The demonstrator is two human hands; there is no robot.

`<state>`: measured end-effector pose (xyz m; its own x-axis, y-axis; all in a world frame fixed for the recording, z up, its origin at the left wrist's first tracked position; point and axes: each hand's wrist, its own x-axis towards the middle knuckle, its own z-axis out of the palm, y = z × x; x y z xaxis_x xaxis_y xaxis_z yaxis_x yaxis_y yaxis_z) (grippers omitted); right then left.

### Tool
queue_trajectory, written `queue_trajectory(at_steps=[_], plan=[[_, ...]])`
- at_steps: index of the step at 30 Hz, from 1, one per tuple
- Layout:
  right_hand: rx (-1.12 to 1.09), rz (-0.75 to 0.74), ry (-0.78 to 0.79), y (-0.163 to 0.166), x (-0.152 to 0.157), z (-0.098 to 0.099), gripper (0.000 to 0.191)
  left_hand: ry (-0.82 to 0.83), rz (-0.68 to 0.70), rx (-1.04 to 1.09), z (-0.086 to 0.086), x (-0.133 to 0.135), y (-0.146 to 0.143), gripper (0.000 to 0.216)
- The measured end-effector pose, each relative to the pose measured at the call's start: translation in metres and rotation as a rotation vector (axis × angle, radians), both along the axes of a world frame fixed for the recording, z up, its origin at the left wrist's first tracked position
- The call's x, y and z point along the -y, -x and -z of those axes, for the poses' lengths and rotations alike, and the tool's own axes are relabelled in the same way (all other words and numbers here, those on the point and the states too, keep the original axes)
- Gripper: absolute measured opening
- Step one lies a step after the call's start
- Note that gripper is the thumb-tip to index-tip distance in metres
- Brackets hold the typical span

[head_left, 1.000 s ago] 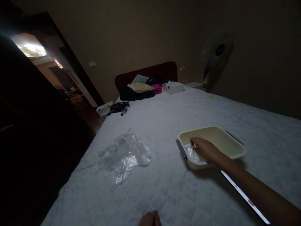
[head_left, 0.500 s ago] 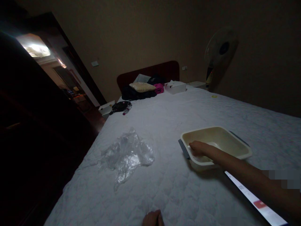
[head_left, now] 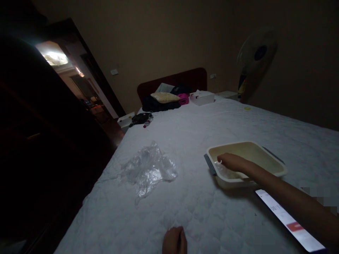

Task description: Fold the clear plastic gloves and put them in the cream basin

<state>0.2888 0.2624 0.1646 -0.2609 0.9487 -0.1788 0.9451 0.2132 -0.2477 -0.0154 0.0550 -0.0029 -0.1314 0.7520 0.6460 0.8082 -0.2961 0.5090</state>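
Observation:
My right hand [head_left: 230, 162] reaches into a cream plastic basin [head_left: 222, 182] with grey handles, near its left wall. Its fingers are pinched on a piece of clear plastic [head_left: 225, 171], partly hidden below the hand, whose exact kind I cannot make out. At the bottom middle, my left hand [head_left: 174, 240] rests on the bed with its fingers curled, and nothing shows in it. Left of the basin, a crumpled clear plastic bag [head_left: 152, 169] lies apart from both hands.
A lit phone [head_left: 290, 220] lies on the white quilted bed [head_left: 201, 218] under my right forearm. By the headboard [head_left: 196, 76] are a pillow [head_left: 165, 97], a pink roll [head_left: 183, 99] and a white box [head_left: 202, 98]. A fan [head_left: 258, 53] stands at the right wall.
My right hand has risen slightly inside the basin, and more clear plastic shows below it. My left hand shows more fully at the bottom edge. The whole view has shifted a little.

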Motion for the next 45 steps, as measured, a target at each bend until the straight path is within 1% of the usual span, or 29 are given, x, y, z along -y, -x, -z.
queue_trajectory(at_steps=[3, 6, 8, 9, 10, 11, 13, 16, 17, 19, 23, 25, 29, 31, 34, 37, 38, 39, 40, 42, 44, 45], plan=[[0.047, -0.016, -0.122, 0.010, 0.014, -0.020, 0.021, 0.046, 0.037, -0.028, -0.010, 0.005, 0.001, 0.020], [0.086, -0.032, -0.215, 0.033, 0.029, -0.035, 0.022, 0.125, 0.073, -0.066, -0.021, 0.009, 0.002, 0.020], [0.121, -0.030, -0.332, 0.056, 0.041, -0.039, 0.023, 0.176, 0.070, -0.071, -0.026, 0.011, 0.001, 0.021], [0.136, -0.039, -0.409, 0.070, 0.048, -0.037, 0.023, 0.200, 0.066, -0.074, -0.028, 0.012, 0.000, 0.022], [0.137, -0.073, -0.492, 0.085, 0.055, -0.034, 0.024, 0.223, 0.066, -0.079, -0.029, 0.013, -0.001, 0.022], [0.119, -0.143, -0.543, 0.101, 0.062, -0.028, 0.023, 0.240, 0.068, -0.083, -0.030, 0.014, -0.001, 0.021], [-0.007, -0.320, -0.539, 0.135, 0.075, -0.009, 0.020, 0.262, 0.069, -0.089, -0.031, 0.016, -0.002, 0.021], [-0.074, -0.414, -0.509, 0.182, 0.088, 0.024, 0.021, 0.269, 0.063, -0.092, -0.033, 0.018, -0.004, 0.021], [-0.097, -0.421, -0.506, 0.195, 0.090, 0.034, 0.024, 0.268, 0.060, -0.093, -0.033, 0.018, -0.004, 0.021], [-0.145, -0.386, -0.512, 0.218, 0.087, 0.051, 0.031, 0.266, 0.048, -0.095, -0.032, 0.018, -0.004, 0.021], [-0.235, -0.217, -0.524, 0.246, 0.069, 0.071, 0.042, 0.260, 0.037, -0.098, -0.028, 0.017, -0.004, 0.021], [-0.272, -0.162, -0.508, 0.251, 0.061, 0.077, 0.043, 0.265, 0.037, -0.091, -0.026, 0.017, -0.004, 0.021], [-0.330, -0.147, -0.438, 0.247, 0.054, 0.086, 0.025, 0.269, 0.036, -0.084, -0.023, 0.017, -0.004, 0.020], [-0.362, -0.152, -0.414, 0.241, 0.059, 0.086, 0.022, 0.258, 0.036, -0.077, -0.023, 0.017, -0.004, 0.019], [-0.431, -0.152, -0.404, 0.228, 0.076, 0.082, 0.022, 0.224, 0.033, -0.023, -0.024, 0.018, -0.003, 0.018], [-0.530, -0.152, -0.388, 0.211, 0.103, 0.074, 0.027, 0.185, 0.057, 0.107, -0.027, 0.021, -0.001, 0.017], [-0.584, -0.140, -0.370, 0.204, 0.114, 0.071, 0.029, 0.174, 0.075, 0.158, -0.028, 0.022, 0.000, 0.016], [-0.702, -0.096, -0.316, 0.198, 0.124, 0.068, 0.031, 0.158, 0.092, 0.208, -0.028, 0.023, 0.001, 0.016], [-0.805, -0.047, -0.251, 0.191, 0.134, 0.064, 0.033, 0.136, 0.106, 0.255, -0.028, 0.024, 0.003, 0.019], [-0.973, 0.017, -0.100, 0.180, 0.151, 0.057, 0.036, 0.082, 0.115, 0.333, -0.027, 0.026, 0.005, 0.038], [-1.058, 0.038, 0.003, 0.172, 0.165, 0.051, 0.040, 0.036, 0.117, 0.390, -0.026, 0.027, 0.007, 0.062], [-1.074, 0.044, 0.027, 0.170, 0.171, 0.048, 0.042, 0.029, 0.131, 0.412, -0.026, 0.028, 0.008, 0.069]])
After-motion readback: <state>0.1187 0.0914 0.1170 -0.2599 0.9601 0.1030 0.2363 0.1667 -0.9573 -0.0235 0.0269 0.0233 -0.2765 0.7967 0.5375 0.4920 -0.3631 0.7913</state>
